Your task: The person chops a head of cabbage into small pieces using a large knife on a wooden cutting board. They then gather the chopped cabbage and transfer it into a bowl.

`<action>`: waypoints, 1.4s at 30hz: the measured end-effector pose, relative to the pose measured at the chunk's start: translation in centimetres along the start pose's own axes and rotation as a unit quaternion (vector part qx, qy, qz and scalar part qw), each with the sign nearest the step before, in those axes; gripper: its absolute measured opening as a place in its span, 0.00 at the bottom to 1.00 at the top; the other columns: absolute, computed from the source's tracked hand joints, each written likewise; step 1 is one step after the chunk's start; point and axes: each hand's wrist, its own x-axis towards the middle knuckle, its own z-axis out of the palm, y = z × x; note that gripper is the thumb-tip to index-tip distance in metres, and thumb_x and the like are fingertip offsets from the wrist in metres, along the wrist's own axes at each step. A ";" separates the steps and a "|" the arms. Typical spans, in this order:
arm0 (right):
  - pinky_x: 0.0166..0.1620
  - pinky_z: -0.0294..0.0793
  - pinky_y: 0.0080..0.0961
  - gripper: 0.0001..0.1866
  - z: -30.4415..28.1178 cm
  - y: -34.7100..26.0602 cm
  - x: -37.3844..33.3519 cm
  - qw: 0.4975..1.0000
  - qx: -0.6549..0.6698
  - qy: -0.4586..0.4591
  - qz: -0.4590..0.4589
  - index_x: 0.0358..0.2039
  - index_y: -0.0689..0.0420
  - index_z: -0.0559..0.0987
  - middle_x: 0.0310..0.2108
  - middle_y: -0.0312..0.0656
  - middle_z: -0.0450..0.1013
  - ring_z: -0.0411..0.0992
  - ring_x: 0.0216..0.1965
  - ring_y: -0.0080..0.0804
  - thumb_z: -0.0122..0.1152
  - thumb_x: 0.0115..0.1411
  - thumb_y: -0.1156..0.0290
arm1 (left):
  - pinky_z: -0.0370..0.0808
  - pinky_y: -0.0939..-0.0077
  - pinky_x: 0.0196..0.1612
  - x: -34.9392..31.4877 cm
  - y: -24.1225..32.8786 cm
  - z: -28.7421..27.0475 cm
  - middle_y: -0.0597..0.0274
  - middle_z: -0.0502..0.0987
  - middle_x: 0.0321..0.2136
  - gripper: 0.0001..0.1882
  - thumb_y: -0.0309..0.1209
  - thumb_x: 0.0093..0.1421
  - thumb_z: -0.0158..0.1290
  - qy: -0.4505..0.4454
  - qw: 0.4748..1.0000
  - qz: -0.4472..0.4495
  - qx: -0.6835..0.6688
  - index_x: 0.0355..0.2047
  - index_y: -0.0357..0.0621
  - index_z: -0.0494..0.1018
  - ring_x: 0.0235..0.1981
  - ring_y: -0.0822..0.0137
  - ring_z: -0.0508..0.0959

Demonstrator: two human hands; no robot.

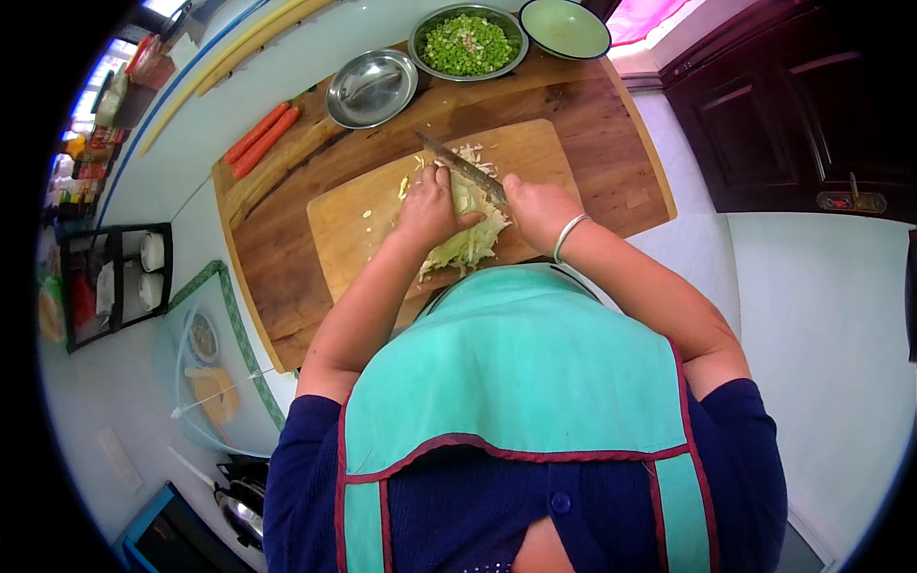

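A pile of shredded pale green cabbage (pixel 468 246) lies on a wooden cutting board (pixel 346 239). My left hand (pixel 430 208) rests on the pile's left side, fingers bent over the cabbage and thumb stretched toward the right. In my right hand (pixel 541 212), closed round its handle, is a kitchen knife (pixel 462 168) with a dark, worn blade. The blade slants up and left across the far part of the cabbage, just beyond my left fingers. Small shreds are scattered along the board near the blade. The knife's handle is mostly hidden by my fingers.
Two carrots (pixel 258 139) lie at the wooden table's (pixel 630 162) far left. Along its far edge stand an empty metal bowl (pixel 373 89), a metal bowl of chopped greens (pixel 469 45) and a pale green enamel bowl (pixel 565 29). A dark door (pixel 793 115) is at right.
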 end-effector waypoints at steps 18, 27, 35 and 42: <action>0.33 0.75 0.43 0.10 6.3 2.7 1.6 0.998 0.003 0.051 -0.025 0.38 0.62 0.66 0.31 0.54 0.75 0.76 0.31 0.52 0.48 0.55 0.76 | 0.57 0.55 0.62 -0.5 -1.0 -2.0 0.36 0.57 0.59 0.68 0.64 0.33 0.64 -0.063 0.996 -0.048 -0.047 0.62 0.30 0.47 0.61 0.43 0.59; 0.33 0.75 0.42 0.11 4.1 1.6 0.0 0.995 0.014 0.090 -0.050 0.37 0.64 0.67 0.31 0.54 0.74 0.75 0.32 0.51 0.50 0.53 0.76 | 0.58 0.57 0.61 -1.2 -0.2 0.5 0.37 0.63 0.53 0.56 0.58 0.39 0.63 0.004 0.999 -0.053 0.012 0.56 0.27 0.54 0.58 0.45 0.62; 0.34 0.75 0.44 0.13 1.2 -0.4 -1.5 0.999 -0.015 0.012 -0.032 0.38 0.65 0.67 0.33 0.56 0.74 0.75 0.33 0.52 0.54 0.53 0.73 | 0.62 0.60 0.58 -0.8 0.4 -0.2 0.40 0.68 0.45 0.47 0.56 0.41 0.62 -0.014 0.998 -0.051 0.029 0.49 0.27 0.60 0.52 0.48 0.67; 0.36 0.74 0.45 0.10 4.5 0.6 0.8 0.999 0.012 0.021 -0.025 0.38 0.64 0.66 0.34 0.57 0.74 0.75 0.33 0.53 0.49 0.55 0.74 | 0.62 0.60 0.58 -0.8 0.7 -0.8 0.38 0.64 0.52 0.51 0.55 0.43 0.61 -0.046 0.997 -0.057 0.035 0.55 0.26 0.57 0.56 0.47 0.63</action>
